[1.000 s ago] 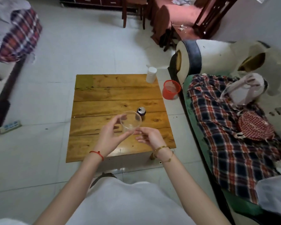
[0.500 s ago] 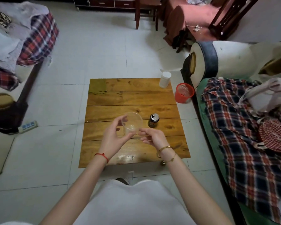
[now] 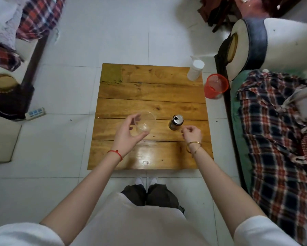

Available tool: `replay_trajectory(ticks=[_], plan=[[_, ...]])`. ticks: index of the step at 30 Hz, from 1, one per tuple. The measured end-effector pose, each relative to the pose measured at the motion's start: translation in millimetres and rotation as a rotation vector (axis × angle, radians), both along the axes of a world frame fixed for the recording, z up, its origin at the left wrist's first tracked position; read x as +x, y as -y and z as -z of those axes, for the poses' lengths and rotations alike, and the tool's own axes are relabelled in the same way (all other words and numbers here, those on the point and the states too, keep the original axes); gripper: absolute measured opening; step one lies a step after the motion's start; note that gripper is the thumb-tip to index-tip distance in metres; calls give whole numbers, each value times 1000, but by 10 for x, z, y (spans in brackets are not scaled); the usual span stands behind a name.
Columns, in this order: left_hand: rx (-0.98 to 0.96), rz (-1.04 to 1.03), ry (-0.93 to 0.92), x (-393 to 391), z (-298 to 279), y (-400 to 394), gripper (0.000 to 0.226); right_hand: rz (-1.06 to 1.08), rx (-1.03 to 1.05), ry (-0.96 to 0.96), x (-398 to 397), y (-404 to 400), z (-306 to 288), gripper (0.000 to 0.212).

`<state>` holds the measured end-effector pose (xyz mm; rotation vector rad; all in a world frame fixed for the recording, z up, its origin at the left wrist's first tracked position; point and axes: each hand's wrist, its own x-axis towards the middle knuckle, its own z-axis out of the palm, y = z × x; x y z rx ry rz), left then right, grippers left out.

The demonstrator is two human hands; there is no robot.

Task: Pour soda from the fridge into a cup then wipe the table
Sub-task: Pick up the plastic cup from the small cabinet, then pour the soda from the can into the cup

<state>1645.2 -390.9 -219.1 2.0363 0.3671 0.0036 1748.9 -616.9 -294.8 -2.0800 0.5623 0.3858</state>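
Observation:
A clear plastic cup (image 3: 146, 121) is upright over the wooden table (image 3: 149, 93), left of centre. My left hand (image 3: 128, 133) grips it from the near left side, thumb below and fingers round the rim. A dark soda can (image 3: 175, 122) with an open top stands on the table to the right of the cup. My right hand (image 3: 191, 134) hovers just near and right of the can, fingers curled, holding nothing. A green cloth (image 3: 112, 73) lies flat on the table's far left corner.
A white plastic bottle (image 3: 195, 70) stands on the far right corner of the table. A red mesh basket (image 3: 215, 86) sits on the floor beside it. A sofa with a plaid blanket (image 3: 273, 130) runs along the right. A power strip (image 3: 34, 113) lies on the floor at left.
My right hand has let go of the cup and moved right, close to the can. My left hand alone keeps the cup. The view has tilted further down.

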Motion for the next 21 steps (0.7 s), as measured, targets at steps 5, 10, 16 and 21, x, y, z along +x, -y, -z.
replay_trajectory(ticks=[5, 10, 16, 21], plan=[[-25, -81, -40, 233, 347, 74, 68, -134, -146, -89, 332, 125, 653, 35], [-30, -138, -71, 461, 733, 130, 70, -139, -123, -123, 557, 167, 1286, 64], [-33, -183, -91, 595, 1179, 151, 70, -141, -32, -37, 680, 167, 1826, 84], [-19, -198, -115, 623, 1411, 157, 70, -144, -23, 70, 754, 124, 2013, 83]])
